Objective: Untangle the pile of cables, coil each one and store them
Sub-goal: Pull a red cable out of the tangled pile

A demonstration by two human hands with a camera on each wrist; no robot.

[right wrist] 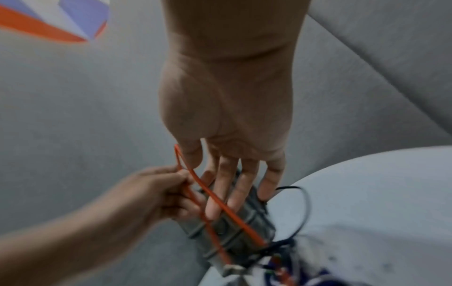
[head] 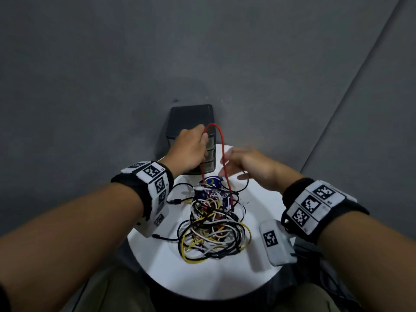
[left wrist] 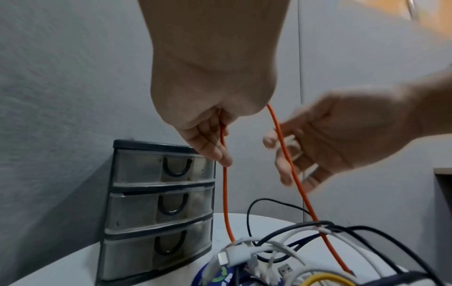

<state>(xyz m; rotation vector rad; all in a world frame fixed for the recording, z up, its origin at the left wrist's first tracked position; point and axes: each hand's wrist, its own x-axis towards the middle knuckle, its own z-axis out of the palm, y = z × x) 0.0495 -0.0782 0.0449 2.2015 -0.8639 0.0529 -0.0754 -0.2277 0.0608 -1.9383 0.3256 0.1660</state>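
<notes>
Left hand point(head: 191, 149) pinches a red cable point(head: 221, 149) loop up above the cable pile point(head: 213, 224); right hand point(head: 247, 163) beside it, fingers spread, gripping nothing.

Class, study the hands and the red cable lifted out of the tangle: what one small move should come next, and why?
Probably the right hand, open beside the loop, should take the near strand of the red cable. The left hand pinches the loop's top above the pile of cables, and both strands run down into the tangle.
</notes>
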